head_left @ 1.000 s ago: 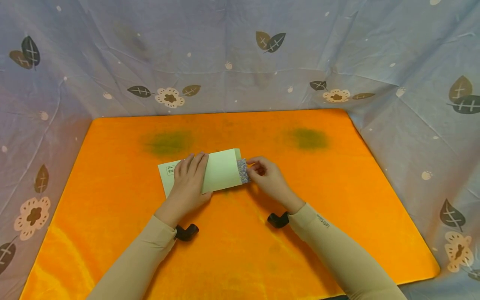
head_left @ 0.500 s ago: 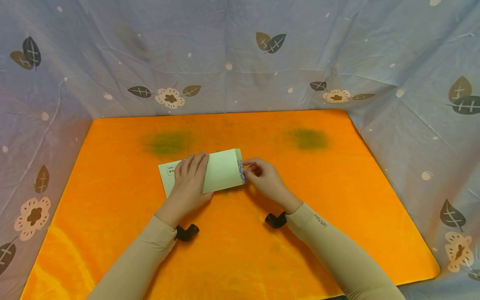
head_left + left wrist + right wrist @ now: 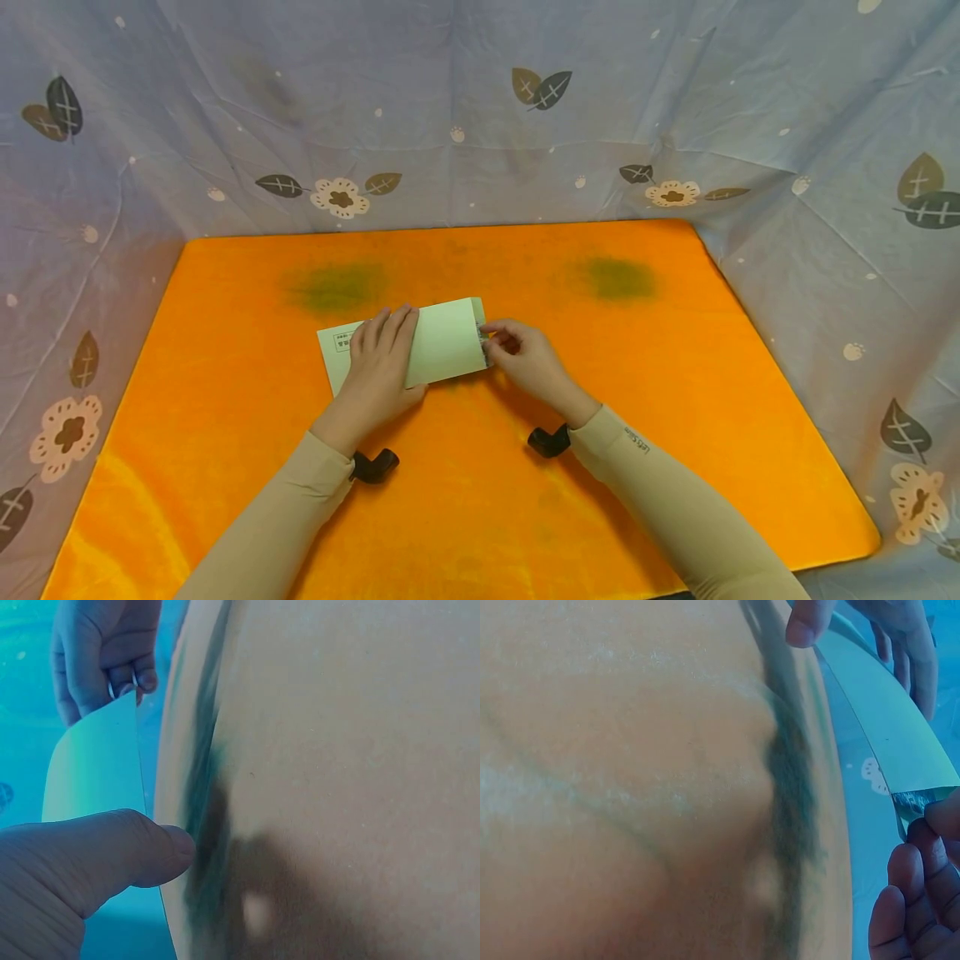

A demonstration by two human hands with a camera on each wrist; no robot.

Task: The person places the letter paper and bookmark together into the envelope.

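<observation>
A pale envelope (image 3: 448,342) with a small printed box near its left end lies slanted over the orange cloth. My left hand (image 3: 375,358) rests across it, fingers extended over its top and thumb (image 3: 135,847) along the near edge. At the envelope's right end, my right hand (image 3: 528,358) pinches a finely patterned paper (image 3: 909,801) between thumb and fingertips. Only a narrow strip of that paper shows at the mouth; the rest is hidden inside. In the right wrist view the fingertips are right at the opening, beside the flap (image 3: 477,310).
The orange cloth (image 3: 675,400) covers the table, with two dark greenish patches towards the back. A grey curtain (image 3: 450,108) printed with leaves and flowers stands around the back and sides. Black wrist mounts (image 3: 551,442) sit below both sleeves.
My right hand has moved a little left, and the patterned paper has slid further into the envelope, less of it showing. My left hand and the envelope have stayed nearly still.
</observation>
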